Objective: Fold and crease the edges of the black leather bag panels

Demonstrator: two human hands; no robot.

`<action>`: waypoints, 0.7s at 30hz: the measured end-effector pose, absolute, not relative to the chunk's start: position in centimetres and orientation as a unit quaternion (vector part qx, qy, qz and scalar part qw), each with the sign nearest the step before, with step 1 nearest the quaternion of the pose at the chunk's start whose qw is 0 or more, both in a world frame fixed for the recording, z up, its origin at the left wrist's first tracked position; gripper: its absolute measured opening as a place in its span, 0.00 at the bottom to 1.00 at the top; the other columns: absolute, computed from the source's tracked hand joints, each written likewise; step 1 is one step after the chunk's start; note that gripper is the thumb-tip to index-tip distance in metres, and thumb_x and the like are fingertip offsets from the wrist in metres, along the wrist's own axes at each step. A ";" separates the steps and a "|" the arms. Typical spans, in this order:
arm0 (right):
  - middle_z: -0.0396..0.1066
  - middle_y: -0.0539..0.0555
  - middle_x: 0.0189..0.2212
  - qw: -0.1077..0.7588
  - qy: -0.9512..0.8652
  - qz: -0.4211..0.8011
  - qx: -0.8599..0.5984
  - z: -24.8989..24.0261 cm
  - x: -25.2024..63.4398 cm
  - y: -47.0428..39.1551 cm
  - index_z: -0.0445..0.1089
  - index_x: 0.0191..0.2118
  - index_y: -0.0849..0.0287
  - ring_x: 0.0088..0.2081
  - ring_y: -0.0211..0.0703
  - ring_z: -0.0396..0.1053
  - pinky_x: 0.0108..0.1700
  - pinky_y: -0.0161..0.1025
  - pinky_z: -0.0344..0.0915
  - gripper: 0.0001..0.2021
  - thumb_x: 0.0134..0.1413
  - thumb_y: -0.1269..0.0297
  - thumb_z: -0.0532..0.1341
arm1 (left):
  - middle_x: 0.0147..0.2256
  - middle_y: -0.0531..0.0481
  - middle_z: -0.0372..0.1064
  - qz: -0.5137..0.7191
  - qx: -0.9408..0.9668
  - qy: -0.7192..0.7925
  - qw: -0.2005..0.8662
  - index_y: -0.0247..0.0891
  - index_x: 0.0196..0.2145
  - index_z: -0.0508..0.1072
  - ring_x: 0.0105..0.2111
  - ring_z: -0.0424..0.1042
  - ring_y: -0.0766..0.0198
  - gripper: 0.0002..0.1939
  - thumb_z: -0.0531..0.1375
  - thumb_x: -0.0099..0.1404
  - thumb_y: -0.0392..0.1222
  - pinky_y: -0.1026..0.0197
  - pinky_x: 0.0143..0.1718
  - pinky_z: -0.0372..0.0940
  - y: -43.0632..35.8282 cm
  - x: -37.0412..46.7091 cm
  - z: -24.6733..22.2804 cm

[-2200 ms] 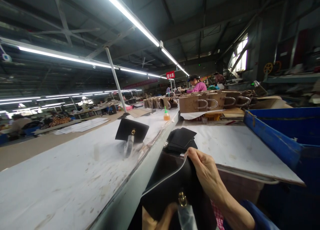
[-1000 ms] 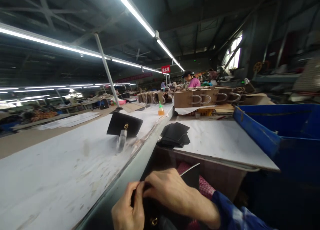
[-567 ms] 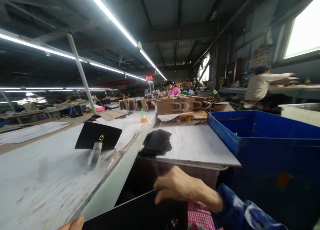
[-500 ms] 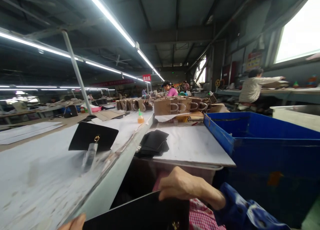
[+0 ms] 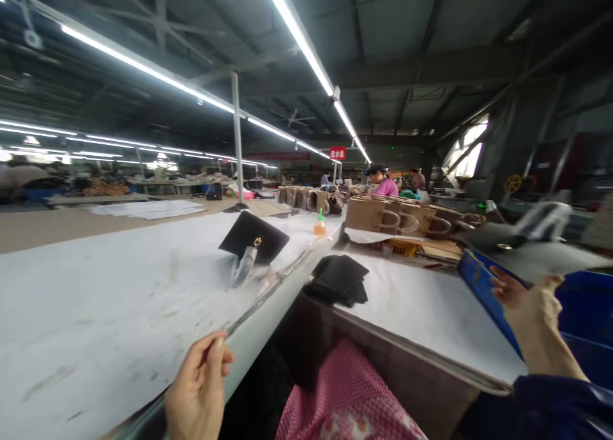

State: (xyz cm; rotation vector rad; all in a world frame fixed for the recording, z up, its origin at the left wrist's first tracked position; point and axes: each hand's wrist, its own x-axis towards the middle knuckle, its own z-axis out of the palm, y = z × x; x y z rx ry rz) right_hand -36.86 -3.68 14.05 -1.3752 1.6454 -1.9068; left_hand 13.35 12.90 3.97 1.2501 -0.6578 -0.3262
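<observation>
My left hand [image 5: 198, 382] is over the front edge of the white-covered table, thumb and fingers pinched together with nothing visible between them. At the right, my right hand [image 5: 534, 312] reaches to the blue bin with its fingers spread. Just above its fingertips is a tilted, motion-blurred black bag piece [image 5: 536, 251] with a metal fitting and a plastic-wrapped strap; whether they still touch is unclear. A similar black bag piece [image 5: 249, 232] with a gold fitting and wrapped strap rests on the table. Flat black pieces [image 5: 340, 277] are stacked on the side board.
The blue bin [image 5: 582, 306] stands at the right beside the white side board [image 5: 421, 299]. A glue bottle [image 5: 320, 224] with a green tip stands near the table edge. Brown bags [image 5: 366, 215] with handles are lined up behind. A person in pink [image 5: 387, 186] is farther back.
The black bag piece has moved from my lap up and right to over the blue bin, along with my right hand. My left hand has let go of it. The view has turned left.
</observation>
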 end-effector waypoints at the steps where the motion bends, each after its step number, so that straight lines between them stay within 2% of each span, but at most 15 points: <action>1: 0.71 0.59 0.34 0.170 0.564 -0.651 -0.479 13.6 -34.6 -5.1 0.65 0.52 0.57 0.27 0.41 0.68 0.28 0.41 0.67 0.39 0.64 0.34 0.31 | 0.24 0.53 0.70 -0.148 0.560 -0.314 0.753 0.37 0.36 0.75 0.24 0.66 0.67 0.32 0.63 0.49 0.70 0.66 0.29 0.67 12.8 13.0 3.9; 3: 0.73 0.59 0.37 0.237 0.543 -0.619 -0.515 12.4 -28.2 -7.6 0.66 0.52 0.62 0.30 0.40 0.71 0.31 0.40 0.69 0.32 0.68 0.39 0.42 | 0.24 0.54 0.69 -0.138 0.546 -0.326 0.759 0.38 0.37 0.75 0.24 0.65 0.68 0.27 0.62 0.56 0.66 0.66 0.30 0.65 12.6 12.4 3.7; 5: 0.74 0.57 0.39 0.307 0.494 -0.555 -0.595 11.2 -20.6 -9.6 0.68 0.51 0.64 0.35 0.41 0.74 0.37 0.40 0.72 0.22 0.67 0.47 0.55 | 0.25 0.54 0.69 -0.127 0.540 -0.330 0.764 0.38 0.37 0.75 0.24 0.64 0.68 0.26 0.61 0.58 0.65 0.66 0.30 0.64 12.5 12.1 3.5; 7: 0.74 0.57 0.41 0.345 0.437 -0.503 -0.661 10.8 -13.1 -11.0 0.69 0.52 0.64 0.37 0.41 0.74 0.39 0.41 0.74 0.18 0.65 0.54 0.60 | 0.25 0.53 0.69 -0.120 0.537 -0.335 0.765 0.37 0.38 0.74 0.25 0.65 0.68 0.25 0.61 0.59 0.64 0.66 0.31 0.64 12.7 11.9 3.4; 9: 0.73 0.59 0.47 0.348 0.387 -0.483 -0.704 11.3 -6.6 -11.9 0.68 0.55 0.63 0.41 0.43 0.74 0.42 0.43 0.74 0.20 0.63 0.57 0.63 | 0.26 0.53 0.69 -0.119 0.536 -0.337 0.765 0.37 0.39 0.74 0.27 0.66 0.68 0.25 0.60 0.61 0.63 0.67 0.31 0.64 12.9 11.8 3.4; 12: 0.70 0.59 0.51 0.308 0.342 -0.487 -0.742 13.1 0.1 -12.2 0.66 0.56 0.62 0.45 0.45 0.72 0.46 0.46 0.73 0.20 0.63 0.58 0.64 | 0.28 0.52 0.71 -0.125 0.521 -0.325 0.780 0.36 0.41 0.72 0.28 0.67 0.68 0.27 0.61 0.59 0.64 0.67 0.29 0.63 13.2 11.8 3.7; 16: 0.71 0.53 0.36 0.209 0.277 -0.466 -0.814 13.7 4.4 -9.0 0.71 0.46 0.63 0.37 0.42 0.70 0.44 0.45 0.70 0.12 0.61 0.62 0.64 | 0.36 0.47 0.75 -0.134 0.490 -0.295 0.809 0.35 0.45 0.70 0.32 0.71 0.66 0.29 0.64 0.58 0.63 0.67 0.34 0.69 13.0 12.4 3.9; 18: 0.71 0.52 0.35 0.158 0.209 -0.440 -0.859 12.3 5.4 -5.9 0.73 0.44 0.62 0.36 0.41 0.69 0.43 0.43 0.68 0.09 0.58 0.68 0.64 | 0.45 0.43 0.74 -0.139 0.473 -0.284 0.822 0.37 0.49 0.68 0.40 0.74 0.62 0.31 0.65 0.58 0.62 0.64 0.41 0.71 12.8 12.9 3.9; 21: 0.71 0.55 0.38 0.088 0.112 -0.412 -0.900 9.2 5.8 -0.9 0.74 0.48 0.58 0.39 0.44 0.67 0.42 0.41 0.65 0.16 0.53 0.75 0.61 | 0.59 0.39 0.64 -0.146 0.452 -0.279 0.834 0.39 0.56 0.64 0.57 0.68 0.53 0.36 0.65 0.58 0.63 0.58 0.52 0.68 13.2 13.3 4.2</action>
